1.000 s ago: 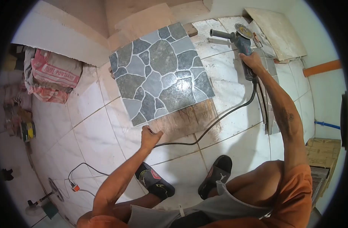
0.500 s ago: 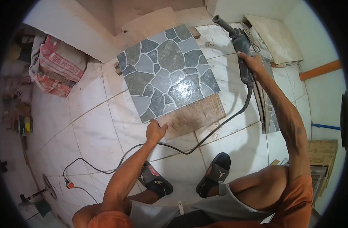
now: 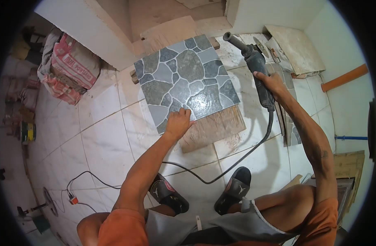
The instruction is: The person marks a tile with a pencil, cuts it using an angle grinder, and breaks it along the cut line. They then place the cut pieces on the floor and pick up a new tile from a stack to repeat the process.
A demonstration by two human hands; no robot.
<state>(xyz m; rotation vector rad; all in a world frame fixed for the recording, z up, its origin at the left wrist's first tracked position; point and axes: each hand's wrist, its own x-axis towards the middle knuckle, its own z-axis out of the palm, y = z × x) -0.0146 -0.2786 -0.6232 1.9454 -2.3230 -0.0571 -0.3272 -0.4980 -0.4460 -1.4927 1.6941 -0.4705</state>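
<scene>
Some tile (image 3: 190, 65) hides under left hand (image 3: 179, 123), some grinder (image 3: 257, 63) under right hand (image 3: 272, 84).

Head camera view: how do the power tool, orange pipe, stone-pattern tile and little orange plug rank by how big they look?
Largest to smallest:
stone-pattern tile
power tool
orange pipe
orange plug

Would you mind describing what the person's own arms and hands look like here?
Both arms are bare below short orange fabric sleeves. The left hand and right hand are ungloved, with no watch or bracelet visible on either wrist. A small dark mark, possibly a tattoo, shows on the right arm near the elbow.
</scene>
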